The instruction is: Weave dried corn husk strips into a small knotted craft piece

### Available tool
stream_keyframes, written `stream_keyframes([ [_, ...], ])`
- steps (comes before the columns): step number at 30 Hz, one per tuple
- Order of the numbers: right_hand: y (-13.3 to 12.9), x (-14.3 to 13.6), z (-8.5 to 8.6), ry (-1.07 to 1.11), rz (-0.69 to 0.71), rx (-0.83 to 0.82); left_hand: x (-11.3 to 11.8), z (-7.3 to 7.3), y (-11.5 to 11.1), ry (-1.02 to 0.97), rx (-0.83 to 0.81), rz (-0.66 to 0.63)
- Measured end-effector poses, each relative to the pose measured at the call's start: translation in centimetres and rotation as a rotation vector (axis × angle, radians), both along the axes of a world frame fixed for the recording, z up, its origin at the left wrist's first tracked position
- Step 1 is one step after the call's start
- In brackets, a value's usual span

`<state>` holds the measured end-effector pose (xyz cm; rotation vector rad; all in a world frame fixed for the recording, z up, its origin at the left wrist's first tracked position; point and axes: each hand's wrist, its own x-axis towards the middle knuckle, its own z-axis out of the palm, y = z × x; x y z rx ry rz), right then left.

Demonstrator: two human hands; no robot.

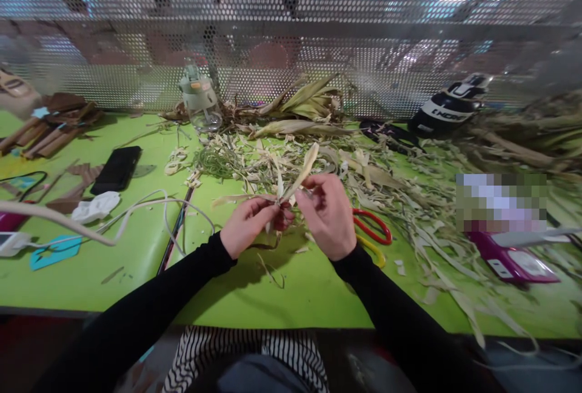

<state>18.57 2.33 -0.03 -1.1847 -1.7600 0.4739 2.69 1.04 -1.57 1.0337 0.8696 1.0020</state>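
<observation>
Pale corn husk strips (308,165) fan out from a gathered point above the front of the green table. My left hand (248,223) is closed, pinching them where they meet between thumb and fingers. One strip sticks out leftward past this hand, and another points upward. On the right side of the bunch, my right hand (327,214) has its fingers bent in against a broad yellowish strip; its fingertips are partly hidden. Just beyond my right wrist lie scissors with a red handle loop (375,232) and a yellow one, partly covered by the sleeve.
Husk scraps (273,159) spread over the table's middle and right. Behind stand a clear bottle (202,102) and a black bottle (448,105), before a perforated metal screen (282,35). Leftward lie a phone (116,168) and white cables (166,199). A magenta power strip (513,259) sits right.
</observation>
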Motion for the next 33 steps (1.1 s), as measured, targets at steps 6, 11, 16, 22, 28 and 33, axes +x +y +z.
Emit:
stream_keyframes([
  [6, -0.1, -0.4, 0.2, -0.260, 0.205, 0.079, 0.1, -0.9, -0.4, 0.451, 0.241, -0.119],
  [11, 0.2, -0.2, 0.0, -0.226, 0.215, 0.016, 0.4, -0.7, -0.7, 0.481, 0.255, -0.218],
  [16, 0.1, -0.3, -0.1, -0.156, 0.203, 0.030, 0.3, -0.2, -0.8, 0.391, 0.256, -0.269],
  [22, -0.1, -0.7, 0.0, -0.145, 0.208, 0.013, 0.5, -0.6, -1.2, 0.391, 0.250, -0.299],
  [28, 0.3, -0.1, 0.4, -0.166, 0.150, 0.093, 0.6, -0.2, -0.8, -0.066, -0.133, -0.173],
  [33, 0.1, 0.3, 0.3, -0.239, -0.002, 0.369, 0.0, 0.0, 0.3, -0.252, -0.200, 0.039],
])
